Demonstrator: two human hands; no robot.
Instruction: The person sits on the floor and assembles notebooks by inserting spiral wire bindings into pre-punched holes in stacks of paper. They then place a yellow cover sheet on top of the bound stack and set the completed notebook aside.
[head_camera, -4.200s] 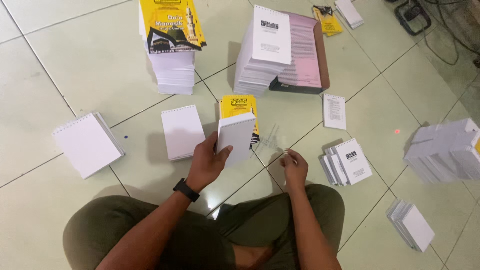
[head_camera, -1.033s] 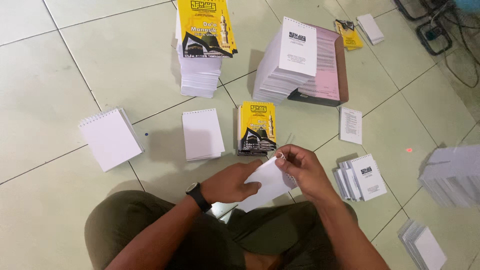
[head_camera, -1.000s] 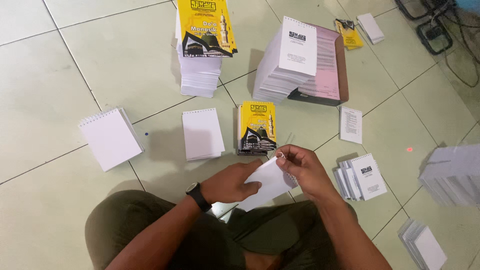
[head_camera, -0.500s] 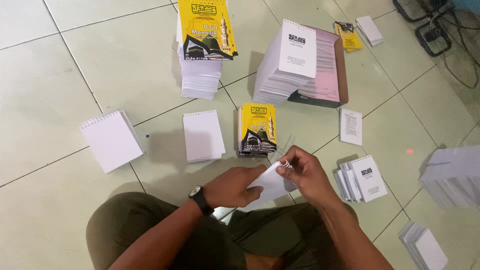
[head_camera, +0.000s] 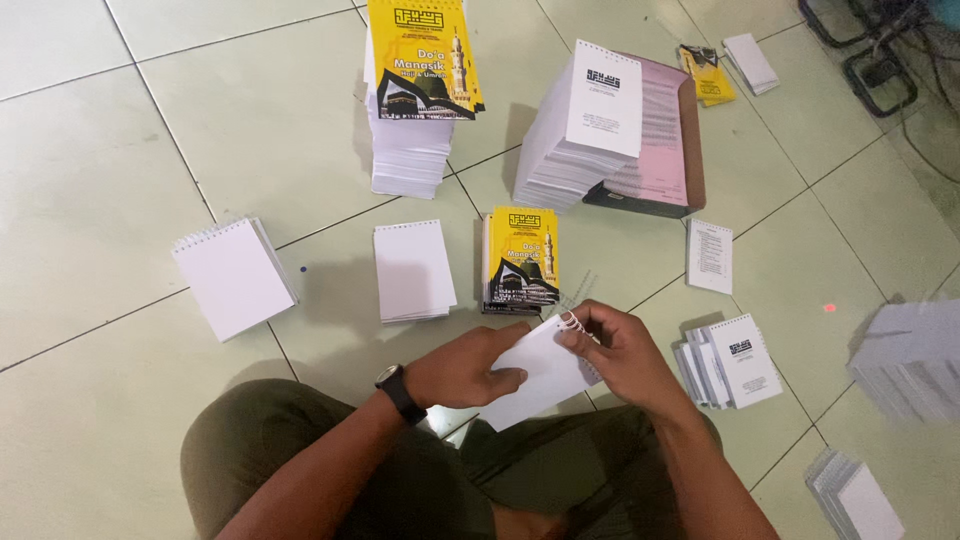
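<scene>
Floor: I see pale tiles (head_camera: 250, 120) under everything.
Stacks: a tall yellow-covered pile (head_camera: 415, 100) and a white pile (head_camera: 590, 125) stand well beyond my reach.
Booklet: a small white pad (head_camera: 535, 370) sits over my lap, between both hands; I judge it light, bendy, best held by the flat edges.
Left hand (head_camera: 465, 365): clasps the pad's side.
Right hand (head_camera: 625, 355): fingertips pinch the wire coil (head_camera: 568, 322) at its corner.

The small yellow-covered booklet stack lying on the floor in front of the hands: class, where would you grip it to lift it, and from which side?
Probably grip the yellow booklet stack across its two long side edges, coming straight down from above. It lies flat on the tiled floor, with open floor on both long sides, while its near short end lies close to the right hand and the white booklet.
</scene>
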